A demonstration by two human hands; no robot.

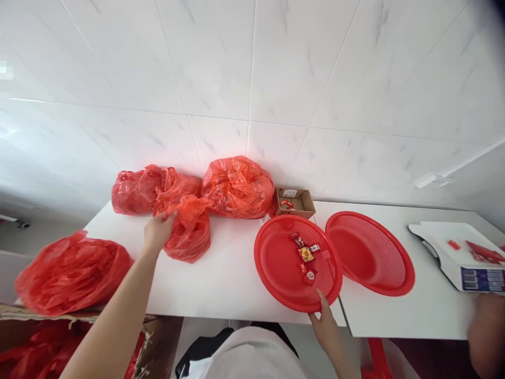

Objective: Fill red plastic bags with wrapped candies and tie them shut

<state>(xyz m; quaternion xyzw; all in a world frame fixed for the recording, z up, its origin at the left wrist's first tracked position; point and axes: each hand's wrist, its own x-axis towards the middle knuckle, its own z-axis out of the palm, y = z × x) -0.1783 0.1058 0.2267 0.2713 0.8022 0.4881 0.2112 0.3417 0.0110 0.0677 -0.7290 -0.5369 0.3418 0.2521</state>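
My left hand (158, 231) is closed on the gathered top of a small, full red plastic bag (188, 239) on the white table. With my right hand (325, 323) I grip the near rim of a round red plastic basket (276, 258), thumb over the edge. The basket is tilted, and several wrapped candies (305, 255) in red and yellow wrappers lie on its right side. A second red basket (355, 252) sits just to the right, partly overlapped by the first. What the small bag contains cannot be made out.
Larger red bags (239, 187) stand along the tiled wall, beside a small cardboard box (302, 201) holding some candies. Another red bag (74, 271) lies at the left, above an open carton (161, 342). At right are a white box (453, 247) and another person's blurred hand (487, 329).
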